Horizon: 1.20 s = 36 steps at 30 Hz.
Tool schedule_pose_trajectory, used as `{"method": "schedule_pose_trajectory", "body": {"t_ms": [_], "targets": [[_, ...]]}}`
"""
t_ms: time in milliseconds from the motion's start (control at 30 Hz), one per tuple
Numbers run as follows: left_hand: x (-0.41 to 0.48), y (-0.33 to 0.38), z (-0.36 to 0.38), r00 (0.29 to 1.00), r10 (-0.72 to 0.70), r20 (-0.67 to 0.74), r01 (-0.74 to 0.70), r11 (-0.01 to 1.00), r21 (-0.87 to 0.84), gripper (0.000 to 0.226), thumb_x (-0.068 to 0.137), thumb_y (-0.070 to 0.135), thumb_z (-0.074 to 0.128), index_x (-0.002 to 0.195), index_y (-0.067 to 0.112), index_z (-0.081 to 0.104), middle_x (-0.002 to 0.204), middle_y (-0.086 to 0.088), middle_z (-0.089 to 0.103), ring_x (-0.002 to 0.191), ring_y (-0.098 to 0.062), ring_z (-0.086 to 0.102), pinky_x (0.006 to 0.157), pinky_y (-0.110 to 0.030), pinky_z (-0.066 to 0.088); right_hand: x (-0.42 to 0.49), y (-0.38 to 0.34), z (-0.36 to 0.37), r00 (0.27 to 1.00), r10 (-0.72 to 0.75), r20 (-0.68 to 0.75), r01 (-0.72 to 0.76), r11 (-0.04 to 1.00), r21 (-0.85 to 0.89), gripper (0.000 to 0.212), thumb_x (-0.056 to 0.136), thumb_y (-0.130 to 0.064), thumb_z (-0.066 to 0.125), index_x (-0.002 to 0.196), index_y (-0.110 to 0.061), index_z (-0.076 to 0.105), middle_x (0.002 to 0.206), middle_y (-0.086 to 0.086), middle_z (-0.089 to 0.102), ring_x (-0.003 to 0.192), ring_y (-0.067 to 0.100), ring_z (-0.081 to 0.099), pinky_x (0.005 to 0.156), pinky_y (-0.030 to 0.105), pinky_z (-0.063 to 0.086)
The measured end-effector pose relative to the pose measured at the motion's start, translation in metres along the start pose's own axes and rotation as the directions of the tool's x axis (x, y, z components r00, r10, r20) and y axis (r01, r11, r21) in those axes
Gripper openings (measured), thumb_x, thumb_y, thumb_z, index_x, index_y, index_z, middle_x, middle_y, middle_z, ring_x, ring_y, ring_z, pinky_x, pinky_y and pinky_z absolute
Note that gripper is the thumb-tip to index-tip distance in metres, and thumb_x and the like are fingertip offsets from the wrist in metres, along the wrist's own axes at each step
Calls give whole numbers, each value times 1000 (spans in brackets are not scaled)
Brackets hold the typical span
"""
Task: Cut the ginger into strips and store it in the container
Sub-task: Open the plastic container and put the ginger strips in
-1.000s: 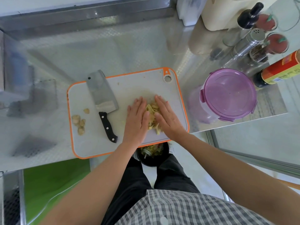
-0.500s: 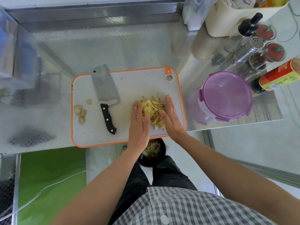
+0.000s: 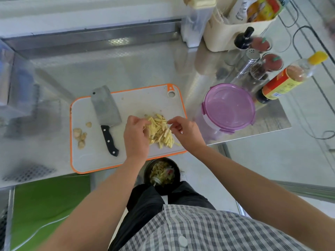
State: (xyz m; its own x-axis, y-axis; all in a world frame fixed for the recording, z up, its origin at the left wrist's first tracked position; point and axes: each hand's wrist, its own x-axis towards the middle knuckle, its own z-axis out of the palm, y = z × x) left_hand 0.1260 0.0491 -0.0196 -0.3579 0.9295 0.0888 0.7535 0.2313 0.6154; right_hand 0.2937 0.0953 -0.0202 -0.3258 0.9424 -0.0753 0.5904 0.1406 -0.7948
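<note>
Head view: pale yellow ginger strips [image 3: 161,130] lie piled on the white, orange-rimmed cutting board [image 3: 87,156] on the shiny steel tabletop [image 3: 126,66]. The left hand [image 3: 136,136], curled, pinches strips at the pile's 9 o'clock; the right hand [image 3: 184,132] pinches at 3 o'clock. A cleaver [image 3: 107,113] rests at 9 o'clock. The round purple-lidded container [image 3: 229,107] stands closed at 3 o'clock.

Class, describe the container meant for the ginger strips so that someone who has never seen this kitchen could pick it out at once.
Start at the white cutting board with the orange rim on the steel counter, then look just right of it. There stands the round clear plastic container with a purple clip-on lid, still shut. Unlike the slim bottles and shakers behind it, it is wide, squat and purple-topped.
</note>
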Motion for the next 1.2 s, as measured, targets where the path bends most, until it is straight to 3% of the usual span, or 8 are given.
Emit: {"method": "schedule_pose_trajectory", "body": {"t_ms": [100,267,467,600,733,933,1033,1200], "targets": [[0,3,0,996,44,-77,-33,991,133,4,86,17,67,83,15,68,81,-4,60,76,-27,55,62,-33,37,-6,0,6,999,39,29,-39,999,-12,17,84,-5,63,98,-13,69,80,-1,66,72,13,59,73,28,51],[4,16,2,992,62,-110,-32,966,257,28,90,31,60,70,14,69,77,-3,62,86,-30,49,75,-40,32,-3,-11,-14,1000,-3,-14,2,999,-52,16,91,-21,60,83,-12,70,71,-1,68,62,11,55,63,32,49],[12,76,29,975,23,220,28,974,-226,15,89,13,58,101,12,66,97,-6,67,87,-23,62,82,-38,47,-7,19,-71,919,-86,-384,-41,950,-309,33,87,-31,47,107,-16,68,111,3,66,104,29,56,86,42,41],[26,119,59,844,-134,519,367,850,-378,28,81,36,61,93,12,67,95,-19,67,88,-33,63,85,-43,52,-27,45,-107,954,289,-84,-285,776,-562,75,84,-26,62,149,-27,24,160,0,9,147,27,4,115,49,9],[33,125,95,797,-226,560,516,736,-438,33,64,49,56,57,17,61,61,-11,59,64,-28,60,79,-56,55,-48,48,-112,984,162,-69,-171,795,-582,73,78,-13,64,144,-27,36,155,1,25,142,29,20,110,40,20],[13,133,90,699,-360,618,675,618,-404,29,90,21,65,65,7,59,67,-15,59,49,-21,52,55,-28,49,-68,64,-117,999,28,-34,-42,844,-535,73,68,-16,65,138,-29,45,148,-2,36,135,26,31,109,41,24],[13,132,98,734,-345,585,639,640,-426,30,93,24,59,73,2,55,65,-11,52,44,-15,46,44,-20,36,-66,67,-118,1000,0,-24,-13,835,-550,70,74,-26,68,139,-30,44,150,-2,34,136,24,30,109,42,24],[2,135,94,843,-307,442,493,770,-405,13,94,21,56,92,9,50,88,-9,58,79,-25,55,72,-35,45,-67,71,-120,1000,-16,5,16,804,-594,71,78,-38,73,142,-33,41,151,-3,32,133,24,33,107,42,28]]}}
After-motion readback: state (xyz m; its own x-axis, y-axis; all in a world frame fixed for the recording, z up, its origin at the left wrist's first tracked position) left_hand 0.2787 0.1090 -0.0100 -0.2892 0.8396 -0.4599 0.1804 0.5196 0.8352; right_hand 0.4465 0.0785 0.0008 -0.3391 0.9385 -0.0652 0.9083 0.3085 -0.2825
